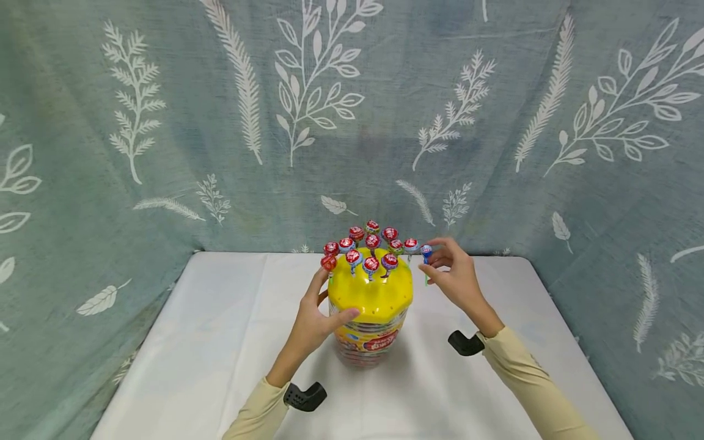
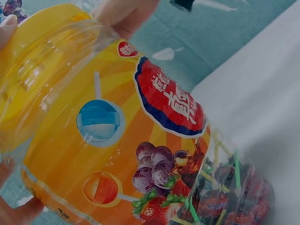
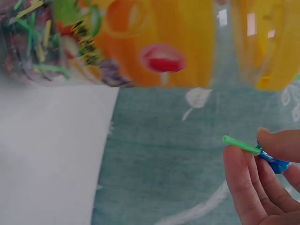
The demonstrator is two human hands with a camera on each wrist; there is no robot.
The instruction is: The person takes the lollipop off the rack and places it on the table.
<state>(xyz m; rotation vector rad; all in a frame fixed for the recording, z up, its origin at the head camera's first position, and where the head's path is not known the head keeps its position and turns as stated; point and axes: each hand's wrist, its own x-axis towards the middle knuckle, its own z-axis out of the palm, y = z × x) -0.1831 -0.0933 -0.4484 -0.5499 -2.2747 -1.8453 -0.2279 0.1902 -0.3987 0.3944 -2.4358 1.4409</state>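
A clear plastic jar with a yellow lid stands on the table, several wrapped lollipops upright in the lid. My left hand holds the jar at its lid, thumb on the front edge and fingers along the left side. To the right of the lid, my right hand pinches a blue-wrapped lollipop, apart from the jar. In the right wrist view its green stick points toward the jar side. More lollipops show through the jar's lower part in the left wrist view.
A white cloth covers the table under the jar. Behind it and at the sides hangs a grey-green curtain with white leaf prints. Black wrist mounts sit on both forearms. Small holes dot the front of the lid.
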